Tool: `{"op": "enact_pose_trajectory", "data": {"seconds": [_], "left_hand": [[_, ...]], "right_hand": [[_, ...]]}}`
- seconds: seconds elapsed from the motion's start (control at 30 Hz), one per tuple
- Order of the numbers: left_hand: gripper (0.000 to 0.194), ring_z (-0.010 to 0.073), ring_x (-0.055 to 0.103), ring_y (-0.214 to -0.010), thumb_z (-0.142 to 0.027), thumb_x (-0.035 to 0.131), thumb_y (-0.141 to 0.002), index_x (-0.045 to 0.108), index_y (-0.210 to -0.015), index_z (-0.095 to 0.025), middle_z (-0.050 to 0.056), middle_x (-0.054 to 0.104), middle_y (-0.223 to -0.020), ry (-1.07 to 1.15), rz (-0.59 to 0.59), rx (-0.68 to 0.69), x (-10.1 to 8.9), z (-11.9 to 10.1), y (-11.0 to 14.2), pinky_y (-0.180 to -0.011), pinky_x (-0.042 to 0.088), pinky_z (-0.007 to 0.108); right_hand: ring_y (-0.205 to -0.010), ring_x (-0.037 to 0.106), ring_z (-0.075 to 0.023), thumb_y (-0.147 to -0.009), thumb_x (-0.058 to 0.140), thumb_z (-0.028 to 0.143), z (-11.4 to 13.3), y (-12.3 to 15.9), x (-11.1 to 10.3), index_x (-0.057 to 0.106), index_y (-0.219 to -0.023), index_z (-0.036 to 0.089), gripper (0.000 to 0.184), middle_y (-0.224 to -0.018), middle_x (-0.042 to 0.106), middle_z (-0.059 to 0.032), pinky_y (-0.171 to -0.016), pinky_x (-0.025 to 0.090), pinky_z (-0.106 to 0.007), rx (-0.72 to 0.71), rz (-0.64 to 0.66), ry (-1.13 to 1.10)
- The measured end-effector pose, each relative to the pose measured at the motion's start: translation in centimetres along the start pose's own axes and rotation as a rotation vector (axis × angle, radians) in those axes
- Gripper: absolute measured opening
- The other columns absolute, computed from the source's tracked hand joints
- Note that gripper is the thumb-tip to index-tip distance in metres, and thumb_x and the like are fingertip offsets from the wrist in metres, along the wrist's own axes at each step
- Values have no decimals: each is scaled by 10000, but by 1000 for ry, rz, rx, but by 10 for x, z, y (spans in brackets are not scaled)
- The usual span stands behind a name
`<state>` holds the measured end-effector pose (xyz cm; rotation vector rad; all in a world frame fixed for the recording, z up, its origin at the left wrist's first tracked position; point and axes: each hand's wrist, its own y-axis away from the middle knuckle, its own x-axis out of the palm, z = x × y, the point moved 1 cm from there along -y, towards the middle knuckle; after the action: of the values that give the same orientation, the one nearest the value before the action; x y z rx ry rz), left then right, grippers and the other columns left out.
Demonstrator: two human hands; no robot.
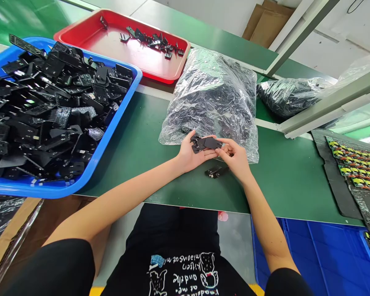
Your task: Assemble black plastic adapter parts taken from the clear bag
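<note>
Both hands meet over the green table, just in front of a clear plastic bag (212,94) full of black parts. My left hand (189,155) cradles a small stack of flat black plastic parts (205,143) from below. My right hand (234,158) pinches the right end of the top part with thumb and fingers. Under my right hand, a few more loose black parts (216,171) lie on the table surface.
A blue tray (111,135) heaped with black parts sits at the left. A red tray (111,43) with several parts stands behind it. Another bag (286,96) lies at the back right under a metal rail. Circuit boards (357,162) sit at the right; a blue crate (320,255) below.
</note>
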<state>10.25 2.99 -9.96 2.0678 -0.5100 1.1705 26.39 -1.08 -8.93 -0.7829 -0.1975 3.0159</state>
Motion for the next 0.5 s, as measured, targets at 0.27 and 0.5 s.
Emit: {"op": "enact_pose_trajectory", "data": {"seconds": [0.27,0.5], "left_hand": [[642,307,681,-999,-523,274,-932,573,-1239,-45,213,706,-1037,24,-5,3,4,0,2,-980,465,443],[647,328,669,-1032,-550,289,-916,561,-1253,-70,206,677,-1145,-7,26,4,0,1,0,-985,451,458]], "right_hand": [[-529,359,-109,-824,630,405,-1,0,-2,631,-1096,222,328,-592,421,61,-527,300,-262,-8,-24,-39],[-476,281,-87,-826,502,543,-3,-5,-10,536,-1015,244,356,-707,405,27,-488,275,-272,32,-168,-347]]}}
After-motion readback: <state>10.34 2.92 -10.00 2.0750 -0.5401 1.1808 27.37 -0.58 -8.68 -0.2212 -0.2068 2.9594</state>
